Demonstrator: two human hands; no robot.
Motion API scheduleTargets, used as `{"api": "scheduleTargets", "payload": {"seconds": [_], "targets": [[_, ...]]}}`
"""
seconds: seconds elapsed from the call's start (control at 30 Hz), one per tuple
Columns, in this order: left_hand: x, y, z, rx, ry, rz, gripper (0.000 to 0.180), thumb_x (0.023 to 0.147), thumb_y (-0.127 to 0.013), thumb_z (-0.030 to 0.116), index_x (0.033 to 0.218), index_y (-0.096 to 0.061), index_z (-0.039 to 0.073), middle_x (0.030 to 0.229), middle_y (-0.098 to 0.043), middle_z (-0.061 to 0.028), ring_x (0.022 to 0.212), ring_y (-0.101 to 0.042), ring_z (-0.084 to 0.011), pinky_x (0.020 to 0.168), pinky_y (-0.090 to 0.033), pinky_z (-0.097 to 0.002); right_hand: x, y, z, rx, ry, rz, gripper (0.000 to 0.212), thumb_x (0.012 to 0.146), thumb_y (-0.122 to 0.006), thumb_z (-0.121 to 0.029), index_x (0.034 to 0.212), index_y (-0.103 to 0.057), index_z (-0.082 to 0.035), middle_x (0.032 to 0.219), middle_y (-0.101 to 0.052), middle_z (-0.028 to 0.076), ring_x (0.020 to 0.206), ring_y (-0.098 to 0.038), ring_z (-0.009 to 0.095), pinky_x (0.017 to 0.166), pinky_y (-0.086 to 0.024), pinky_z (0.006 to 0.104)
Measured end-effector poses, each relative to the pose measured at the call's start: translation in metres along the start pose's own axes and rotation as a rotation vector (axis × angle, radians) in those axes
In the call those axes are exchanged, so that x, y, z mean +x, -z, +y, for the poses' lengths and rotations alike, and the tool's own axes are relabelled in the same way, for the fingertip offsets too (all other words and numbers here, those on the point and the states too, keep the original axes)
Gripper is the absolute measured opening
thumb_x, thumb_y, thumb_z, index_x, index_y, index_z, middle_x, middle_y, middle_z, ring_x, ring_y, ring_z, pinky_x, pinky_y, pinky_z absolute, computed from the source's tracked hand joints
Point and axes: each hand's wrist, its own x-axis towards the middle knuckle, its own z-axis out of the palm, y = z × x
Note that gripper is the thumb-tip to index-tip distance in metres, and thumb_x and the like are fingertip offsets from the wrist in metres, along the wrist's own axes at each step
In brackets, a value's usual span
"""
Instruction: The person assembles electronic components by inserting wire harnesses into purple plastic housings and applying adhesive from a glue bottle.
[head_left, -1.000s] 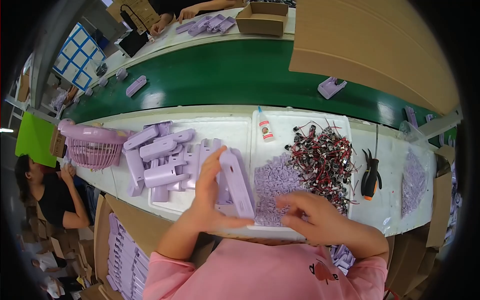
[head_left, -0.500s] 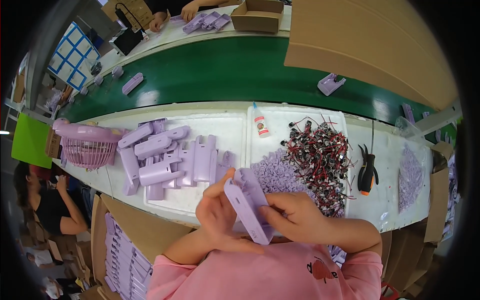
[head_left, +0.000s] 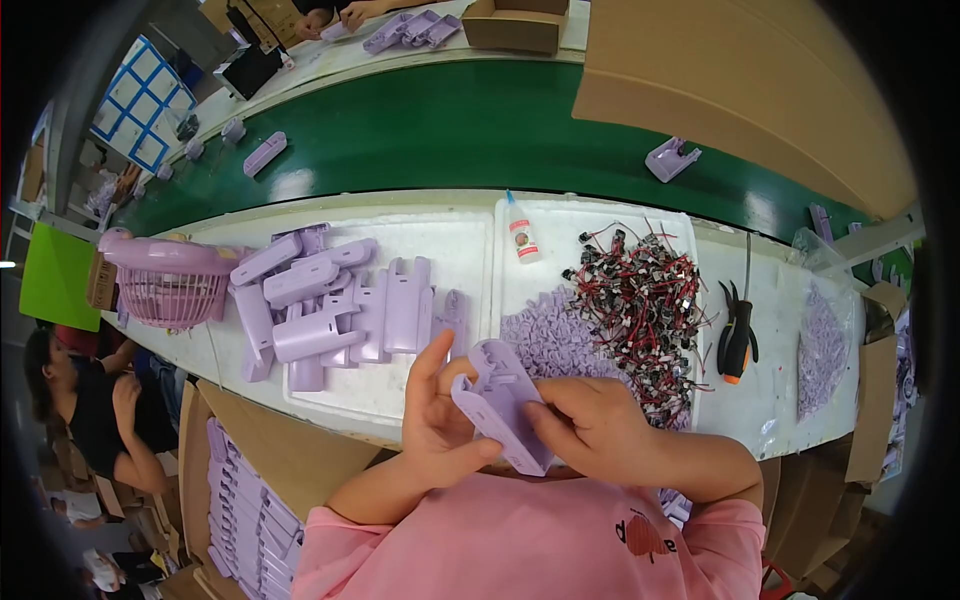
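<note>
In the head view, the purple shell (head_left: 505, 415) is held up in front of the pink shirt (head_left: 520, 545), tilted, its hollow side turned toward the right hand (head_left: 590, 425). The left hand (head_left: 435, 430) grips it loosely from the left: the thumb lies along its near part, the index finger stands up clear of it, and the other fingers curl in toward its side. The right hand is bent against the shell, the thumb reaching into the hollow; whether it pinches a small part there cannot be told.

Beyond the hands, a pile of shells (head_left: 325, 310) lies on the left foam tray (head_left: 465, 245), with a purple fan (head_left: 170, 280) to its left. On the right foam tray (head_left: 560, 215) are a bottle (head_left: 523, 238), a heap of small purple pieces (head_left: 555, 335) and, touching that heap, a tangle of black parts with red wires (head_left: 645, 310). Right of this tray, pliers (head_left: 728, 315) and a screwdriver (head_left: 738, 350) lie together, and further right is a clear bag (head_left: 825, 350) of small purple pieces. Across the table runs a green belt (head_left: 450, 130) carrying several purple parts. A cardboard box (head_left: 240, 510) of purple parts stands at lower left.
</note>
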Motion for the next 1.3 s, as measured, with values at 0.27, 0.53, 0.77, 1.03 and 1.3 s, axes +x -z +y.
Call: {"api": "scheduleTargets", "payload": {"seconds": [0.27,0.53,0.77,1.03,1.3], "targets": [[-0.002,0.003,0.000,0.060,0.031,0.013,0.099,0.068,-0.069,-0.005,0.144,-0.006,0.005,0.126,-0.041,-0.0107,0.111,-0.044,-0.0191,0.094,-0.037,-0.0337,0.003,0.001,0.008,-0.026,-0.022,-0.121,0.012,0.084,-0.057,-0.014,0.088,-0.058,-0.002,0.069,-0.058,0.014,0.058,-0.058,0.032,0.049,-0.045,0.0407],[-0.003,0.000,-0.002,0.110,0.034,-0.002,0.090,0.066,-0.069,-0.006,0.139,-0.017,0.003,0.125,-0.040,-0.0106,0.112,-0.044,-0.0210,0.092,-0.040,-0.0343,0.003,-0.005,0.013,-0.029,-0.071,-0.142,0.012,0.086,-0.054,-0.015,0.087,-0.057,-0.003,0.070,-0.059,0.015,0.060,-0.058,0.034,0.052,-0.045,0.0433],[0.000,-0.002,-0.007,0.144,0.004,-0.064,0.087,0.066,-0.068,-0.008,0.138,-0.021,0.003,0.126,-0.040,-0.0098,0.112,-0.044,-0.0209,0.091,-0.041,-0.0338,-0.002,-0.007,0.017,-0.022,-0.146,-0.162,0.012,0.085,-0.055,-0.014,0.087,-0.057,-0.003,0.071,-0.058,0.016,0.063,-0.058,0.035,0.054,-0.045,0.0433],[0.025,0.033,0.042,1.421,-0.179,0.027,0.050,0.072,-0.069,0.011,0.117,-0.050,-0.002,0.111,-0.052,-0.0187,0.100,-0.050,-0.0338,0.082,-0.041,-0.0391,-0.071,0.110,0.034,-0.016,-0.294,-0.430,0.010,0.082,-0.059,-0.011,0.084,-0.060,-0.002,0.071,-0.058,0.012,0.064,-0.056,0.029,0.056,-0.044,0.0350],[0.035,0.037,0.043,1.792,-0.190,0.108,0.035,0.068,-0.075,0.019,0.091,-0.055,0.000,0.102,-0.051,-0.0172,0.092,-0.049,-0.0355,0.079,-0.039,-0.0429,-0.290,0.171,0.046,-0.133,-1.203,-0.289,0.013,0.074,-0.065,-0.013,0.074,-0.066,-0.001,0.067,-0.061,0.015,0.064,-0.060,0.029,0.058,-0.046,0.0358]]}}
